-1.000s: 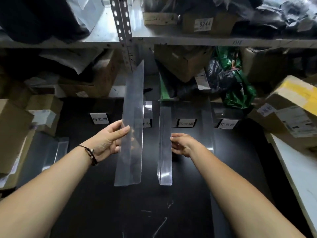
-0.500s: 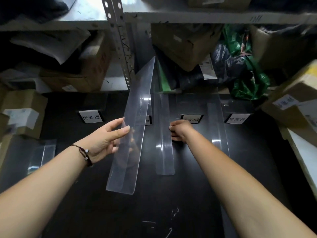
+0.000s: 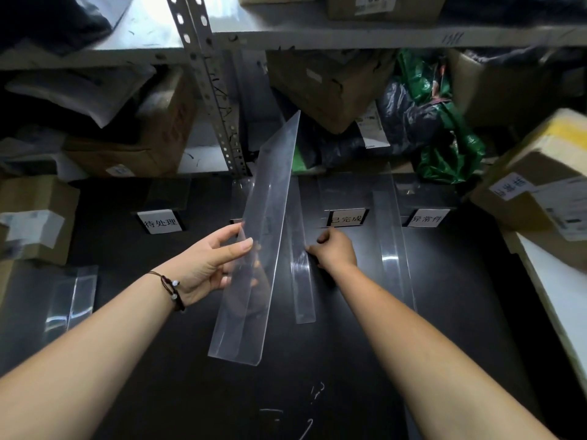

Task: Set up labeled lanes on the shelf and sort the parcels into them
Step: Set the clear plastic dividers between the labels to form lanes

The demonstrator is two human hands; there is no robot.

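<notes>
Clear L-shaped plastic divider [image 3: 266, 217], gripped mid-length by left hand [image 3: 209, 265], tilts above black shelf [image 3: 349, 360], long axis 7 to 1 o'clock; right hand [image 3: 336, 250] pinches second clear divider [image 3: 301, 281] at 3 o'clock.

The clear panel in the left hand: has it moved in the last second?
Yes. The clear panel held by the left hand has tilted: its far end now leans rightward over the other divider on the shelf.

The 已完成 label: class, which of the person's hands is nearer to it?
Right. The right hand sits just below the label, against a flat clear strip; the left hand is farther left, gripping the tilted clear divider.
</notes>
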